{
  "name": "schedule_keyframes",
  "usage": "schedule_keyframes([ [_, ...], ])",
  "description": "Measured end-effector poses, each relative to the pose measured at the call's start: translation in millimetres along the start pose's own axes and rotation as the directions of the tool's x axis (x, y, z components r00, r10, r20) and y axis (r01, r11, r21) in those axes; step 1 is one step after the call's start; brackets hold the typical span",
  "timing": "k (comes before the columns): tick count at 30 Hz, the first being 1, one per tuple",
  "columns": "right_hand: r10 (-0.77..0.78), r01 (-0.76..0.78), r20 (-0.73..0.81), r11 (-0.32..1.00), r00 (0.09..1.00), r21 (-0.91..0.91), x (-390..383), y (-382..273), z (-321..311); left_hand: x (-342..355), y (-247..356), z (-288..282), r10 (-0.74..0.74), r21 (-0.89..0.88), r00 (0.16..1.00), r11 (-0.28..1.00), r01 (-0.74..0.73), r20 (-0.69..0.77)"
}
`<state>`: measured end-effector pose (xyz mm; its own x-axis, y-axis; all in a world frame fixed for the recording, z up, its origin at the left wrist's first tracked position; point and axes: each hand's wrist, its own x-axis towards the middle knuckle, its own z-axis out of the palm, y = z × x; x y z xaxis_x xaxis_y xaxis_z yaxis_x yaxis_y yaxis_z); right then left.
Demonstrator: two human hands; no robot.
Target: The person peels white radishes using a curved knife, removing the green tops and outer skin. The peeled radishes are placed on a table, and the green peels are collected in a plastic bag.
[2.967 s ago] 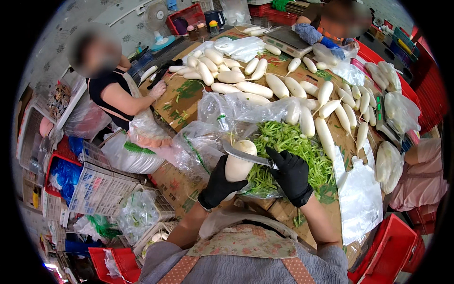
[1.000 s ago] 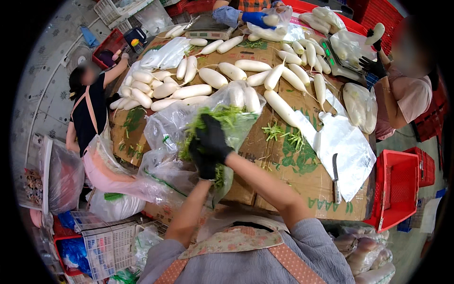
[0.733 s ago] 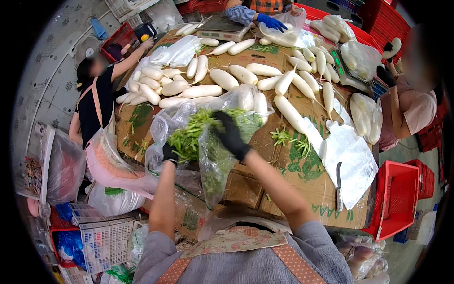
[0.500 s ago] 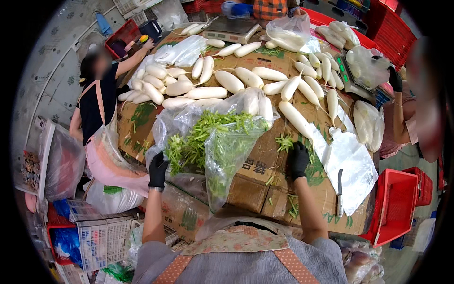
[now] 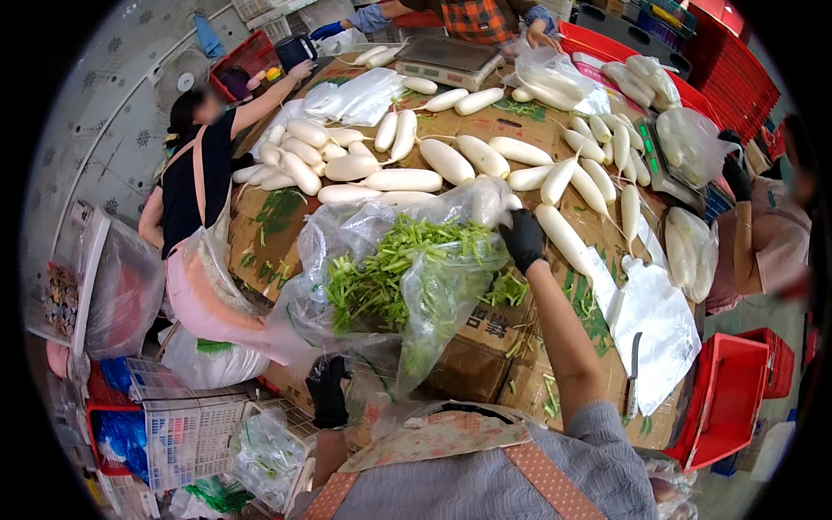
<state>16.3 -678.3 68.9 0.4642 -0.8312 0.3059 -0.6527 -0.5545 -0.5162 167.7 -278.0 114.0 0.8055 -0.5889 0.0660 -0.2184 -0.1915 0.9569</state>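
Note:
A large clear plastic bag (image 5: 325,247) lies spread in front of me, with a heap of chopped green stalks (image 5: 390,269) in it. My left hand (image 5: 328,392), in a black glove, is closed on the bag's near left edge. On the far right edge of the same bag, beside white radishes partly under the film, my gloved right hand (image 5: 523,238) has its fingers closed; they are partly hidden. A small clump of cut greens (image 5: 505,289) rests on the cardboard just below the right hand.
Many white radishes (image 5: 403,179) cover the cardboard-topped table (image 5: 485,347). A knife (image 5: 633,373) lies on a white plastic bag (image 5: 659,325) at right. Scales (image 5: 451,61) stand at the back. A red crate (image 5: 728,399) is at the right. Co-workers stand left, right and opposite.
My right hand has moved up and left from the loose greens to the bag's far edge. My left hand has come down toward me, and the bag's near left side has shifted.

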Motion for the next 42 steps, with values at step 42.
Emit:
schedule_keyframes([
  [42, -0.229, 0.247, 0.438, 0.969, 0.870, 0.016, -17, -2, -67, 72, 4, 94, 0.319, 0.123, 0.917, 0.927, -0.355, 0.239],
])
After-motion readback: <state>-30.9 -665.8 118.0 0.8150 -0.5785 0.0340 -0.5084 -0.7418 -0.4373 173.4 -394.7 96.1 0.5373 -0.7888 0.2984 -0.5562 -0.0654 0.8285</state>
